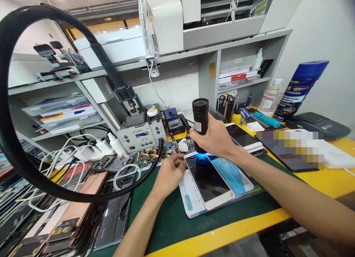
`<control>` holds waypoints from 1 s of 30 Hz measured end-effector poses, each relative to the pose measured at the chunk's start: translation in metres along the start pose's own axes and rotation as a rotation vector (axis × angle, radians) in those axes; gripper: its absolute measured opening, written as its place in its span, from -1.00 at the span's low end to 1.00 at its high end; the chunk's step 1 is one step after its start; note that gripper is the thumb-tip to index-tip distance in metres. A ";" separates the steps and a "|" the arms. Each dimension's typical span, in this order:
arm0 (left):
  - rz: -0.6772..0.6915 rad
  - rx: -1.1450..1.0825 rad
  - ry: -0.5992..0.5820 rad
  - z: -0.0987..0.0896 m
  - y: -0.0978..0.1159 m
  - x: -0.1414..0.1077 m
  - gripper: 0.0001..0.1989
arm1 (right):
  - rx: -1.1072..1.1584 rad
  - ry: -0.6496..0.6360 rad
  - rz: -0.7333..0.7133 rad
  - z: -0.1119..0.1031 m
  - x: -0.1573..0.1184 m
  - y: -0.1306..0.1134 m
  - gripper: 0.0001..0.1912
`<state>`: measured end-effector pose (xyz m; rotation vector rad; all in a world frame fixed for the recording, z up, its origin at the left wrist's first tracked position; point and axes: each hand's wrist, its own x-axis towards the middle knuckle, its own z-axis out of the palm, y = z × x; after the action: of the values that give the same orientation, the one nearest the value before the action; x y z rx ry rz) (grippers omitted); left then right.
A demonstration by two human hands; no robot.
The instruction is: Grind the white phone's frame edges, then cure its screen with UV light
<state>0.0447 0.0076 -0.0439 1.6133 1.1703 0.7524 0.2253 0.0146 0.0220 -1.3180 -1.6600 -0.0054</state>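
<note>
My right hand (217,137) is wrapped round a black flashlight (200,116), held upright with its lower end over the top of a white-framed phone (212,183). Blue light falls on the phone's dark screen there. The phone lies tilted on a blue and white packet (191,198), on a green mat (172,227). Beside the phone's upper left corner is my left hand (169,175), its fingers curled and pressed together at the edge; whether they grip anything is hidden.
Stacked phone parts (69,220) and white cables crowd the left. A thick black hose (83,198) loops across the left side. Behind stand a grey soldering station (141,137) and circuit boards (149,157). At right are a blue spray can (301,88) and a dark phone (285,153).
</note>
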 end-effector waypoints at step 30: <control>0.042 0.029 -0.015 0.000 0.002 0.000 -0.72 | 0.179 -0.058 0.006 0.016 -0.008 -0.015 -0.85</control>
<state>0.0457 0.0072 -0.0422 1.6695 1.1441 0.7522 0.2032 0.0111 0.0161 -1.1974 -1.6641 0.1818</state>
